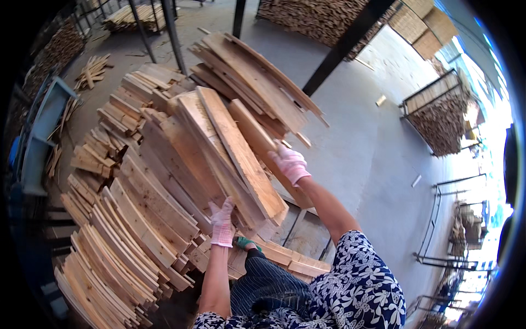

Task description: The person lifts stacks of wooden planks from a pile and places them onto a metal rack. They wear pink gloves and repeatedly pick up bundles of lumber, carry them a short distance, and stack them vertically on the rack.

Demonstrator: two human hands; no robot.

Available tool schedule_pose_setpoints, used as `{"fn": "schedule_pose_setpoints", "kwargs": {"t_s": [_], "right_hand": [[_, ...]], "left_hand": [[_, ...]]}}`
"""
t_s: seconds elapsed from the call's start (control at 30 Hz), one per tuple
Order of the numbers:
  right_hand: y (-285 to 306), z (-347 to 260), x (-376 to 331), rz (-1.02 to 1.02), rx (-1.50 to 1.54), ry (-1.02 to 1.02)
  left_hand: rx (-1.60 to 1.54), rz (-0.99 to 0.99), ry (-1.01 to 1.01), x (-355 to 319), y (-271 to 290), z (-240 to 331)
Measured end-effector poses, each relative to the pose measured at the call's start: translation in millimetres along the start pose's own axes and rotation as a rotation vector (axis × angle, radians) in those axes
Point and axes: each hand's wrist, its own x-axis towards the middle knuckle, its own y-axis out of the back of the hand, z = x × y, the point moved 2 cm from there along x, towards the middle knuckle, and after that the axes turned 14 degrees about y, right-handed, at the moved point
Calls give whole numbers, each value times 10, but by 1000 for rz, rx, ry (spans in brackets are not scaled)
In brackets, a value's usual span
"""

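Note:
My right hand point(289, 163), in a pink and white glove, grips the upper edge of a wooden board point(253, 129) standing on its edge at the right side of the pile. My left hand point(222, 223), gloved alike, lies against the near side of the stacked boards, thumb and fingers apart. Between my hands slants a thick, rough-faced board point(241, 153). Beneath and left of it lie several flat planks point(189, 142). The far ends of my right fingers are partly hidden behind the board.
Rows of stacked planks point(137, 219) fill the left. More long boards point(257, 77) lie beyond, near a dark metal post point(345, 49). Racks of wood point(438, 123) stand at the right on the grey floor point(361, 148). A blue-grey metal bin point(46, 134) is at far left.

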Motion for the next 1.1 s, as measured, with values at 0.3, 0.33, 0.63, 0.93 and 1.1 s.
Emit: {"fn": "schedule_pose_setpoints", "kwargs": {"t_s": [0.3,0.33,0.63,0.93,1.1], "right_hand": [[439,-858,259,-20,490,37],[336,-889,246,-93,574,80],[-40,-698,277,-185,411,323],[-177,-1248,-1240,-332,1425,-215],[-497,-1303,-1444,-248,1681,-101]], "left_hand": [[-194,-271,122,322,133,15],[-231,-242,174,352,128,2],[-98,-162,55,286,83,44],[385,-331,30,-894,990,43],[723,25,-209,-1480,724,341]]}}
